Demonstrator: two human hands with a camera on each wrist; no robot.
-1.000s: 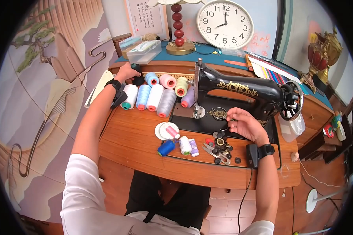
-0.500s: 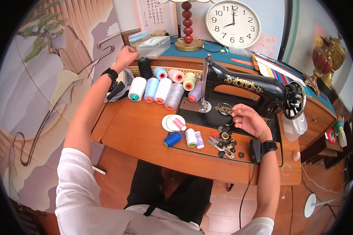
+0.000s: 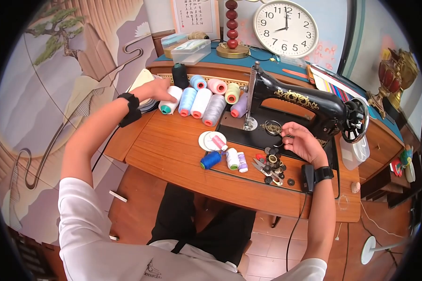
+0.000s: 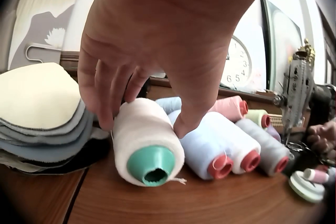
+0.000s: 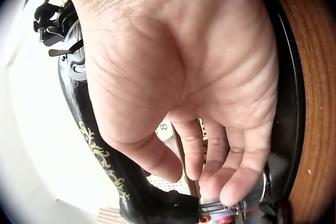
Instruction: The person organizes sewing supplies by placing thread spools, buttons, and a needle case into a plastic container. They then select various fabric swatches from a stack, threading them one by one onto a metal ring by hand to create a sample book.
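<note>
My left hand (image 3: 158,90) reaches over a white thread cone with a green core (image 4: 147,132), which lies on its side at the left end of the row. Its fingers curl down one side of the cone and the thumb lies along the other. Just behind, a black thread cone (image 3: 179,76) stands upright. My right hand (image 3: 302,143) hovers by the bed of the black sewing machine (image 3: 295,96), fingers loosely bent with nothing between them. Light blue (image 3: 187,101), white (image 3: 201,103) and grey (image 3: 214,110) cones lie beside the first one.
Small spools, among them a blue one (image 3: 210,160), lie at the front beside white discs (image 3: 206,139). Scissors (image 3: 267,172) and dark buttons (image 3: 273,159) sit nearer the right hand. Stacked cloth pieces (image 4: 42,98) are left of the cone. A clear box (image 3: 192,52) stands behind.
The left hand has let go of the black cone, which now stands upright, and has come down to the white cone. The right hand stays by the machine. The head view has shifted.
</note>
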